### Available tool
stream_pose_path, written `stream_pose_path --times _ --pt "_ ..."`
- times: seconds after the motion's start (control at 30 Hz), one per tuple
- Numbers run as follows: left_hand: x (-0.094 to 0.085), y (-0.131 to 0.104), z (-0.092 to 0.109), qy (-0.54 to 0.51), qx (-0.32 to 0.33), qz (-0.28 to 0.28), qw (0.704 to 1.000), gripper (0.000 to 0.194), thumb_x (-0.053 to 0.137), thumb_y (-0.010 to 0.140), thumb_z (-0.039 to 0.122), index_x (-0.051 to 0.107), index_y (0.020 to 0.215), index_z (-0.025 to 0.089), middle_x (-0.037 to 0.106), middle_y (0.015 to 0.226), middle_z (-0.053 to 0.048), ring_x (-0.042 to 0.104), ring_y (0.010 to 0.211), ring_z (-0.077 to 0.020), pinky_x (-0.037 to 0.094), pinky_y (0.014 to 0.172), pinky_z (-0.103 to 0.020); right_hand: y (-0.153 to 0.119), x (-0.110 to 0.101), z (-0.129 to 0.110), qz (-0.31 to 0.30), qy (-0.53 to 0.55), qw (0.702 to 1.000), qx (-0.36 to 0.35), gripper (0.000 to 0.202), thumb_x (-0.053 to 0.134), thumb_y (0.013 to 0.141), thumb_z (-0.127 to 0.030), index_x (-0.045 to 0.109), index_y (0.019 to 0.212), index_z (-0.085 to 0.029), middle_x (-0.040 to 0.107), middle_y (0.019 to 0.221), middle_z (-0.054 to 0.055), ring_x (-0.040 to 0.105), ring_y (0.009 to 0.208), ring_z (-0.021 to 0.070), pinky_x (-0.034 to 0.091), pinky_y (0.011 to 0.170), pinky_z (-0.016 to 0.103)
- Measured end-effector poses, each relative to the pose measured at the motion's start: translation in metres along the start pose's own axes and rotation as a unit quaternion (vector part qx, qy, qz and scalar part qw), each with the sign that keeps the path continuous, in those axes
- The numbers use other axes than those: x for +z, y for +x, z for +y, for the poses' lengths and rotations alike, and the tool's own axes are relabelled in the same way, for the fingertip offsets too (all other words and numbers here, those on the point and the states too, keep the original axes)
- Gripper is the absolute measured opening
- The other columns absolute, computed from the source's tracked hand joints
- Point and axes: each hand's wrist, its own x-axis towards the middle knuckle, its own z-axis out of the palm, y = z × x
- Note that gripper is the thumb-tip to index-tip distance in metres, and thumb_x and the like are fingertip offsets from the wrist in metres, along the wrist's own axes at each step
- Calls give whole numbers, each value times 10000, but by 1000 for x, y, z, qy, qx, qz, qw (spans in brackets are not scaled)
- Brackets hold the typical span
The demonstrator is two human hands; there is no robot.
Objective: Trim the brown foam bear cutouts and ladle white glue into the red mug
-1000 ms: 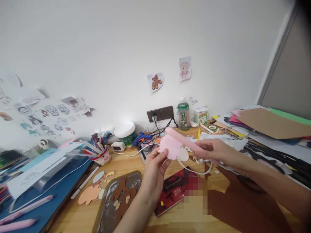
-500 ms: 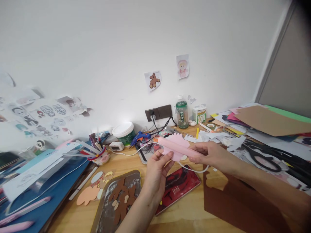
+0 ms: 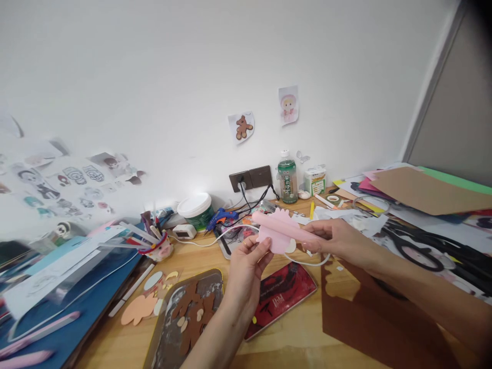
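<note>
— Both hands are up over the worktop: the left hand pinches the lower edge of a pink scalloped cutout, and the right hand is closed round a pink pen-shaped tool lying across it.

— Which step?

— Working the tool's tip on the cutout, I'd judge; next it needs the piece held steady and the tip guided along.

— Around them?

— A red tin sits below, a tray of brown shapes to its left.

— Any change?

— The tool's tip has lifted slightly since half a second ago.
</note>
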Motion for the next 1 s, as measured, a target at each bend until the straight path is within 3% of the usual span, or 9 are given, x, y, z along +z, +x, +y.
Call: stream_pose_path --times 0.17,0.47,0.63,0.83,0.9,1.0 --pt "-1 3 0 3 2 15 1000 206 712 552 158 552 673 111 608 671 0 572 620 -60 462 612 -152 -1 -3 -4 -1 -9 1000 2 369 559 711 -437 612 947 -158 622 827 47 558 787 213 403 639 275" --pt "-1 3 2 -1 -3 12 1000 216 707 562 151 532 684 117 618 681 -1 580 632 -64 463 619 -149 -2 -11 -8 10 0 1000 -8 292 550 720 -445 621 844 -189 619 762 22 554 713 185 366 583 257" --pt "-2 4 4 0 -6 10 1000 198 696 577 143 529 680 115 614 688 -3 578 639 -64 467 622 -151 1 -13 -3 57 9 998 7 301 562 714 -452 609 745 -157 582 631 16 509 578 130 314 493 228" --pt "-5 5 7 -7 -14 30 999 164 664 615 125 540 722 118 607 734 -9 573 644 -59 468 592 -140 2 -22 -1 147 81 985 36 328 596 675 -481 620 715 -156 604 699 43 523 642 147 391 576 230" --pt "-6 6 7 -14 -12 31 999 154 650 630 118 542 740 123 604 760 -8 572 651 -56 468 591 -138 1 -21 -2 118 63 990 35 339 589 676 -488 628 766 -163 621 745 46 544 691 171 408 613 243" --pt "-6 6 5 -21 -11 30 999 181 634 646 107 547 802 135 600 814 -11 573 679 -55 468 607 -136 1 -12 -3 2 35 999 16 376 606 665 -459 613 906 -170 630 858 46 562 804 211 424 684 273"
